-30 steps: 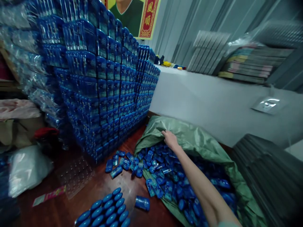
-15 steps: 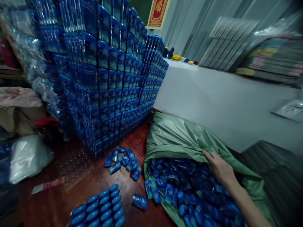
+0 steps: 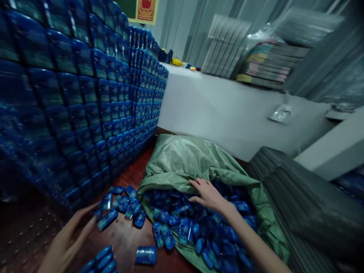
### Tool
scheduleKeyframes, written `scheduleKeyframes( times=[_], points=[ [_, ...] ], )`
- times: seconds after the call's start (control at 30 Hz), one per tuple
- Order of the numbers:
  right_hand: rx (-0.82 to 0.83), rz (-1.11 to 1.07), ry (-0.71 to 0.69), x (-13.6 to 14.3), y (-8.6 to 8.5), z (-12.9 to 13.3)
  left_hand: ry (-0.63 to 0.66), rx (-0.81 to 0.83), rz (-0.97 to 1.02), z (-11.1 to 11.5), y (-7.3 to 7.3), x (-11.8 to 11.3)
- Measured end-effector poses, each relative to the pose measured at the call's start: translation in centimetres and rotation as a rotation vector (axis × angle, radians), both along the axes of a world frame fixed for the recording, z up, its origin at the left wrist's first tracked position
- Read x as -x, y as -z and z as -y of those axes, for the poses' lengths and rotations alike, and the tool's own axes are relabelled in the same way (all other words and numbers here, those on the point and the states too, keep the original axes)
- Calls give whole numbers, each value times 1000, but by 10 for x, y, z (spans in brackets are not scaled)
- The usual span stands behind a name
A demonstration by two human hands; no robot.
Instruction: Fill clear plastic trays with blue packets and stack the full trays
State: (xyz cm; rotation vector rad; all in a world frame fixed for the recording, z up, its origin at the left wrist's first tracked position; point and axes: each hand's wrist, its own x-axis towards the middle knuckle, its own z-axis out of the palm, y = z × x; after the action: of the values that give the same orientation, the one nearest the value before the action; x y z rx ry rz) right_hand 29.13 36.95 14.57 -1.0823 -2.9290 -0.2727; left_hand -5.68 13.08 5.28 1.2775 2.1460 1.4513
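Observation:
A green sack (image 3: pixel 187 151) lies open on its side on the dark red table, full of small blue packs (image 3: pixel 216 231). My right hand (image 3: pixel 209 195) is at the sack's mouth, fingers spread, touching the upper edge of the cloth. At the lower left my left hand (image 3: pixel 71 235) has thumb and fingers apart, with nothing between them that I can make out. It is close to a loose group of blue packs (image 3: pixel 122 204). Below it stand blue packs in rows (image 3: pixel 104 261), partly out of frame. One single pack (image 3: pixel 146 255) lies to their right.
Tall stacks of blue packs (image 3: pixel 85 94) rise at the left. A white wall (image 3: pixel 210 102) runs behind, with clear trays (image 3: pixel 227 45) and a bundle of grey sheets (image 3: pixel 267 64) on its ledge. Dark grey ribbed stacks (image 3: pixel 301 197) stand right of the sack.
The view has turned to the right. My left hand has come into view at the lower left. Along the sack's edge, my right hand has moved left, and its fingers are more spread.

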Motion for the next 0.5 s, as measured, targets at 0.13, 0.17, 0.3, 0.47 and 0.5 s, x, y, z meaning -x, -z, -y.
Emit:
scheduleKeyframes(
  times=[0.13, 0.17, 0.3, 0.47, 0.5],
  points=[
    [-58, -239, 152, 10, -44, -30, 240, 32, 45, -133, -27, -1],
    [-99, -243, 205, 15, -49, -43, 231, 35, 19, -167, -30, -8],
    [-57, -184, 462, 36, -36, -100, 280, 189, 120, -266, -21, -39],
    [-91, -253, 493, 50, 3, -140, 184, 302, 68, -302, 16, -44],
    [-104, -277, 490, 50, 7, -143, 167, 303, 72, -303, 21, -41]
  ],
)
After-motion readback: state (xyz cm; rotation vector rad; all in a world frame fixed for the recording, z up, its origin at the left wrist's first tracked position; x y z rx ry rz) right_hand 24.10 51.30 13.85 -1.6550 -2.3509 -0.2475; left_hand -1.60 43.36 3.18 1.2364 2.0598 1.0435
